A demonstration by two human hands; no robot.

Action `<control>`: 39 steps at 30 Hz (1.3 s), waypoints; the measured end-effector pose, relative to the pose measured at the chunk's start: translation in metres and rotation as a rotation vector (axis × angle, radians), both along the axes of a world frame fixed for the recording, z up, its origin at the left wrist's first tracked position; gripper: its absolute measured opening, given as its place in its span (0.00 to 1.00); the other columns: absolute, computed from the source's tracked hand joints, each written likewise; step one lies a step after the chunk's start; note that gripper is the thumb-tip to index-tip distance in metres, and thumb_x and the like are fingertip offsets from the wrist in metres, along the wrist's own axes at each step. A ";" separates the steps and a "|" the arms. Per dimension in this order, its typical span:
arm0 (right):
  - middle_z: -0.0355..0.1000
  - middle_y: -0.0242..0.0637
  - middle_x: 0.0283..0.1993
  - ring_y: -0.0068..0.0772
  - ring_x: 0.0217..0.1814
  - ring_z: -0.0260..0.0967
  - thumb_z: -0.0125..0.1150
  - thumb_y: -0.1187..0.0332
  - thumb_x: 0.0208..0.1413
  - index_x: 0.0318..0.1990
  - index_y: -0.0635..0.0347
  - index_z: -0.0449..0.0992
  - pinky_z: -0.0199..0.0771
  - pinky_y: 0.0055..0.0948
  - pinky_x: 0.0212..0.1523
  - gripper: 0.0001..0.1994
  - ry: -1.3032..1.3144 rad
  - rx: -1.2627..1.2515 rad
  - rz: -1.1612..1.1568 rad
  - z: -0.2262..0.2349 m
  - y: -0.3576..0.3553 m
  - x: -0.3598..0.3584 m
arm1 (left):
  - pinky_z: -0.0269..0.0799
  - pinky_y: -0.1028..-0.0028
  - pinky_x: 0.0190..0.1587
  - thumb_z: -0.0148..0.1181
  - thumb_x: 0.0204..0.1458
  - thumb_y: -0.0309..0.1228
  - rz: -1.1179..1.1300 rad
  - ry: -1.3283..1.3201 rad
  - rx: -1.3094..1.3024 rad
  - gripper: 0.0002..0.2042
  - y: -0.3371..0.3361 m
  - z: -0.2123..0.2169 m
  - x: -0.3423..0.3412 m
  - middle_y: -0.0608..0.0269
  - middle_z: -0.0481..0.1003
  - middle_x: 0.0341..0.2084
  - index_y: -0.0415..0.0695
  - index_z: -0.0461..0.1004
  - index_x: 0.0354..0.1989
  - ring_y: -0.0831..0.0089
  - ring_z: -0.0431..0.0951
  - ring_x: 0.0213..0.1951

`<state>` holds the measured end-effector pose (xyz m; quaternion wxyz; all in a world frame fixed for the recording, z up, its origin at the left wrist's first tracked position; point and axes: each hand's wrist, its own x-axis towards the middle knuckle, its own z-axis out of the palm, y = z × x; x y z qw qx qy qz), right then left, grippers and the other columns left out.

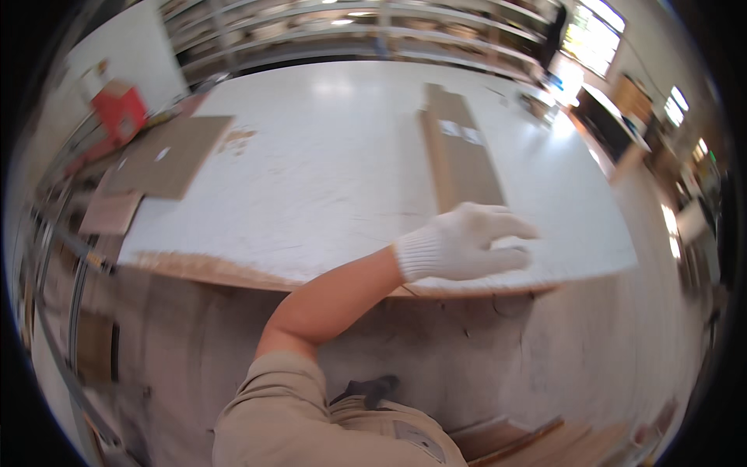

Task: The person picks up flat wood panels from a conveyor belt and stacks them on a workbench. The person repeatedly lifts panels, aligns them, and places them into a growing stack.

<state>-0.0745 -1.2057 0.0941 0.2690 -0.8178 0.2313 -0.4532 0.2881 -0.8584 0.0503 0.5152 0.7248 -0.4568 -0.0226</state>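
While white table [327, 179] fills view, long flat cardboard box [463, 156] is seen lying lengthwise at right-centre. Gloved left hand [463, 243] is laid at its near end, fingers [510, 227] loosely spread, nothing clasped. Step judged: reach. Firm grip on box end needed next.

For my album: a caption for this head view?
A gloved hand rests on a long flattened cardboard box on a white table.

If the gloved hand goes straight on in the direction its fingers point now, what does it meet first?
The fingers of the left hand point right, along the near edge of the white table. That way looks free: only bare tabletop, then the table's right edge. The long cardboard piece lies beyond the hand, not in its line.
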 end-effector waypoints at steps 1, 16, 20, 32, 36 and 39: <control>0.43 0.52 0.88 0.51 0.90 0.41 0.51 0.47 0.76 0.84 0.63 0.44 0.41 0.50 0.87 0.42 0.034 -0.083 0.198 -0.018 0.013 0.053 | 0.77 0.65 0.63 0.66 0.66 0.37 0.150 0.008 -0.013 0.20 0.044 -0.007 0.004 0.50 0.82 0.58 0.41 0.81 0.62 0.60 0.83 0.58; 0.61 0.61 0.79 0.71 0.80 0.58 0.72 0.71 0.49 0.71 0.73 0.69 0.65 0.53 0.77 0.39 0.446 -0.370 1.428 -0.222 0.416 0.358 | 0.77 0.64 0.63 0.63 0.68 0.40 1.632 0.569 -0.701 0.24 0.567 -0.173 -0.105 0.50 0.81 0.56 0.37 0.75 0.67 0.60 0.81 0.58; 0.63 0.59 0.78 0.69 0.82 0.55 0.73 0.64 0.54 0.70 0.75 0.70 0.63 0.51 0.79 0.37 0.605 -0.357 1.448 -0.236 0.499 0.376 | 0.77 0.60 0.65 0.62 0.69 0.40 1.652 0.596 -0.972 0.28 0.657 -0.217 -0.066 0.47 0.76 0.62 0.38 0.68 0.72 0.55 0.78 0.61; 0.67 0.56 0.75 0.62 0.79 0.62 0.69 0.64 0.56 0.69 0.67 0.72 0.65 0.48 0.77 0.33 0.542 -0.338 1.359 -0.246 0.660 0.405 | 0.72 0.42 0.70 0.61 0.71 0.43 1.256 0.748 -1.483 0.29 0.841 -0.240 0.060 0.44 0.67 0.70 0.39 0.64 0.72 0.45 0.69 0.71; 0.62 0.56 0.80 0.56 0.80 0.61 0.64 0.67 0.64 0.77 0.64 0.63 0.65 0.44 0.77 0.34 0.570 0.075 1.157 -0.256 0.742 0.425 | 0.84 0.44 0.56 0.61 0.71 0.41 1.078 0.899 -1.225 0.27 0.862 -0.218 0.065 0.41 0.71 0.67 0.38 0.65 0.71 0.45 0.78 0.63; 0.59 0.53 0.81 0.50 0.78 0.63 0.61 0.65 0.68 0.80 0.60 0.56 0.67 0.42 0.75 0.36 0.662 0.858 1.129 -0.246 0.833 0.463 | 0.91 0.52 0.41 0.65 0.68 0.41 1.045 0.926 -1.070 0.25 0.853 -0.205 0.062 0.49 0.80 0.55 0.40 0.70 0.67 0.52 0.86 0.51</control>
